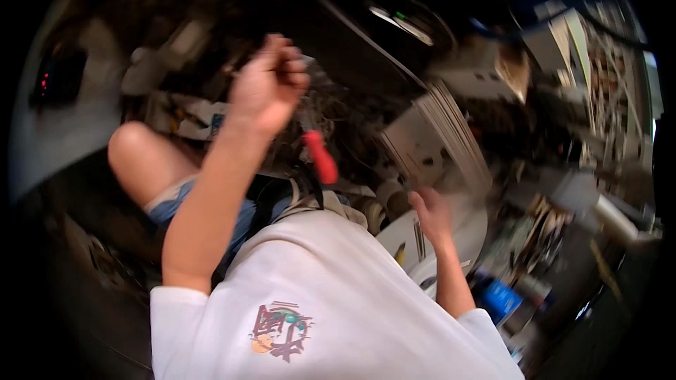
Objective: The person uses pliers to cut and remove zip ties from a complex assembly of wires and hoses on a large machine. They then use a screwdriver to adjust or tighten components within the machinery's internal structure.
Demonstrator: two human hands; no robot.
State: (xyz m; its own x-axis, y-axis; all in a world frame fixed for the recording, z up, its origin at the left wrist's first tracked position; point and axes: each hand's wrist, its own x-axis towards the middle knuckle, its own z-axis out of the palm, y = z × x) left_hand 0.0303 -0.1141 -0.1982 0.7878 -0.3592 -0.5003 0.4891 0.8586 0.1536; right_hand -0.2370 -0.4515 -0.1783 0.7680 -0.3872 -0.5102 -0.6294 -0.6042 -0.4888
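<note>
My left hand [271,84] is raised in front of me with its fingers curled in. Whatever they may hold is hidden. Just below it is a tool with a red handle [321,157], its greyish upper end reaching up toward that hand; motion blur hides its exact kind. Lower and to the right, my right hand [432,217] is over a round white surface [470,222], close to a stack of pale flat panels [451,130]. Blur smears its fingers, and no object shows plainly in them. A small yellow item [400,253] and some thin sticks are on the white surface.
My bent bare knee [137,148] is at the left. A boxy pale unit [479,70] sits at the back right. A blue box [501,300] and cluttered parts lie at the lower right. Tangled wires fill the dark middle. Small red lights [45,84] glow far left.
</note>
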